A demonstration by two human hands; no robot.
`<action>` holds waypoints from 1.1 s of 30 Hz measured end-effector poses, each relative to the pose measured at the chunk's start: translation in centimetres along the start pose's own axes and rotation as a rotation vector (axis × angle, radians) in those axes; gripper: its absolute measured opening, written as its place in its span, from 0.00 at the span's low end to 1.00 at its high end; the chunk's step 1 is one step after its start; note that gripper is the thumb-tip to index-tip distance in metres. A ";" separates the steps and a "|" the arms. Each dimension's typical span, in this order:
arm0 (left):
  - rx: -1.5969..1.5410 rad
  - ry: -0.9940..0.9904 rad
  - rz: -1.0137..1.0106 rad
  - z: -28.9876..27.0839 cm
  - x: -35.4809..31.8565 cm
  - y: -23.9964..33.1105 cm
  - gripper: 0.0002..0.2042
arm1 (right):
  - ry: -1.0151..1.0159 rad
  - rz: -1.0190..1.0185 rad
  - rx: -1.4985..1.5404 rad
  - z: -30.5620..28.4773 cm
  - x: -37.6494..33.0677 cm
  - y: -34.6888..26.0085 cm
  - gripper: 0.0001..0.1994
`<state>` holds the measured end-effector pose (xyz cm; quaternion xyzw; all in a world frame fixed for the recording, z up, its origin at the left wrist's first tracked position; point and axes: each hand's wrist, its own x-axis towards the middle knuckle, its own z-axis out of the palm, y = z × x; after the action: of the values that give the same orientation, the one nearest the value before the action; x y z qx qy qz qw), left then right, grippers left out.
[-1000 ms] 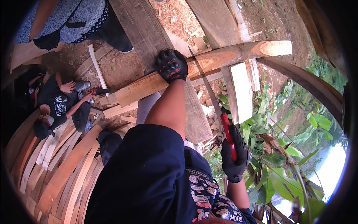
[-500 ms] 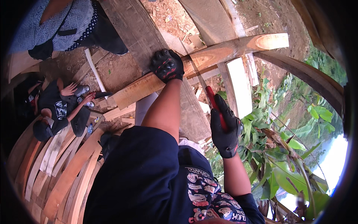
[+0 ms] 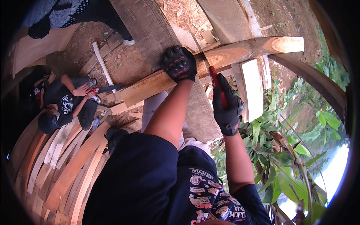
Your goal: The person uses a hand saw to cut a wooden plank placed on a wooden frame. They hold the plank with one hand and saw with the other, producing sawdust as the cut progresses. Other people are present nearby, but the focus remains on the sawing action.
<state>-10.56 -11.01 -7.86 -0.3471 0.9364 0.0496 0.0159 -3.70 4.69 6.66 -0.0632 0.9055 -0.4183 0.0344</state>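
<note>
My left hand [image 3: 179, 64], in a black glove, grips a long curved wooden plank [image 3: 150, 87] from above, its fingers bent over the wood. Just right of it, my gloved right hand [image 3: 227, 105] is closed around the red handle of a handsaw [image 3: 213, 71]. The saw's thin blade crosses the plank, and its far part sticks out beyond the plank's far edge. I cannot tell how deep the blade sits in the wood. Beneath the curved plank lies a wide, weathered board [image 3: 199, 116].
At left a seated person [image 3: 62, 99] holds another saw [image 3: 108, 89]. Someone else stands at the far left [image 3: 86, 17]. Curved planks [image 3: 77, 161] are stacked at lower left. A pale wood piece [image 3: 251, 90] and leafy plants [image 3: 288, 180] are on my right.
My right hand has pushed the saw away from me, so more blade shows past the plank. My left hand keeps its place on the plank. The view has shifted slightly.
</note>
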 end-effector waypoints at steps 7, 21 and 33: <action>0.032 -0.033 -0.007 -0.1 0.2 -0.5 0.14 | -0.008 0.119 0.080 -0.1 -0.1 -1.1 0.20; 0.078 -0.024 0.052 -0.5 -0.3 0.2 0.14 | -0.039 0.149 0.023 -2.4 5.0 -1.1 0.17; 0.069 -0.035 0.051 -0.9 0.3 0.4 0.15 | -0.002 0.045 0.130 1.5 -6.2 3.4 0.25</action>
<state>-11.05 -10.98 -6.91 -0.3214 0.9457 0.0238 0.0428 2.30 6.63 3.14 -0.0410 0.8776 -0.4751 0.0484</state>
